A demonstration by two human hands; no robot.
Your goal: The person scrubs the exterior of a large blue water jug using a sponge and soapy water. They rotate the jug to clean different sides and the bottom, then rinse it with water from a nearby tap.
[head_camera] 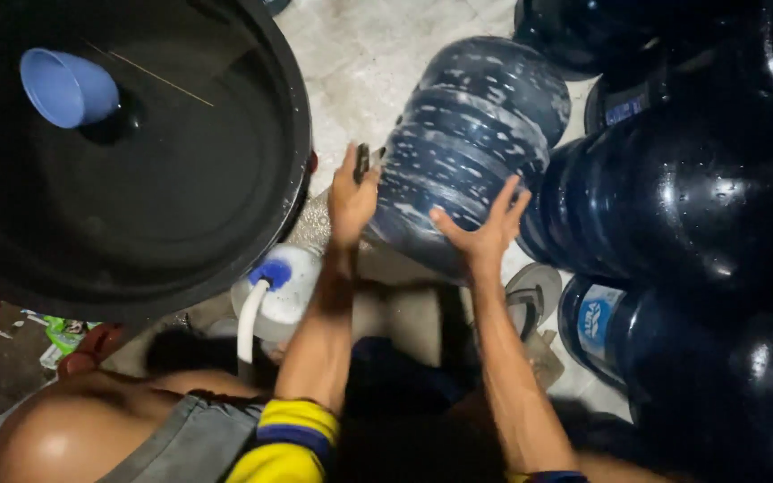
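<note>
A: Head camera looks straight down at a big blue water jug (471, 143) lying tilted on its side on the pale tiled floor (360, 54). Where are the hands?

B: Both are on the jug. The left hand (352, 199) presses against the jug's lower left side, fingers pointing up, and it seems to pinch a small dark thing (361, 163) against the wall; I cannot tell what that is. The right hand (485, 228) lies flat on the jug's lower right curve, fingers spread.

A: So is either grip closed?

B: Neither wraps around anything large. The right grip is open, palm spread on the jug. The left grip is loosely closed on that dark thing while it touches the jug.

A: What stands about the jug?

B: Left of the jug sits a wide black tub (136, 179) with a light blue cup (66, 87) inside it. Just below the jug, beside the left forearm, is a white bottle with a blue cap (284, 282) and a white hose (249, 320) running from it. Right of the jug, more dark blue jugs (691, 197) stand crowded together, wet and shiny. A sandal (534, 291) lies just below the jug's right side.
</note>
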